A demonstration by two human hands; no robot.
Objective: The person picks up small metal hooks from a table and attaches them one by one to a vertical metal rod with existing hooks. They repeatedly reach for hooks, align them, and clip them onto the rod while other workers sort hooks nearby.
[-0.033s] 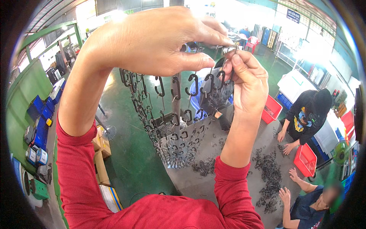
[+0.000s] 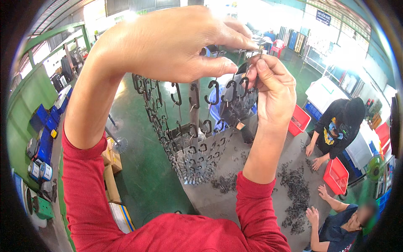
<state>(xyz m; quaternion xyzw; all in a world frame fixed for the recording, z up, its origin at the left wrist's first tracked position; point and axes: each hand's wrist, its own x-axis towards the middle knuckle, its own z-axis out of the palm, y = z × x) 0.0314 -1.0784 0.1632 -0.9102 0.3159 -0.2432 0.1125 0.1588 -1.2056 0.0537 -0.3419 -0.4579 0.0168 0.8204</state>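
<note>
My left hand [image 2: 168, 46] arches over the top of a hanging rack, its fingers stretched out and its thumb apart from them. The fingertips reach a thin wire at the rack's top, close to my right hand. My right hand [image 2: 275, 86] is closed in a pinch on a slim dark piece, apparently a black hook, mostly covered by the fingers. Just beside it hangs another black C-shaped hook [image 2: 229, 91]. More hooks, such as this black hook [image 2: 213, 92], hang in a ring below my left hand. Rows of them go down toward the floor on thin wires.
Loose black hooks [image 2: 296, 189] lie heaped on the grey table [image 2: 268, 218]. Two people at the right work with their hands over it. Red baskets [image 2: 336, 176] stand at its right side. Cardboard boxes [image 2: 111, 180] and a round wire brush [image 2: 120, 145] are at the left.
</note>
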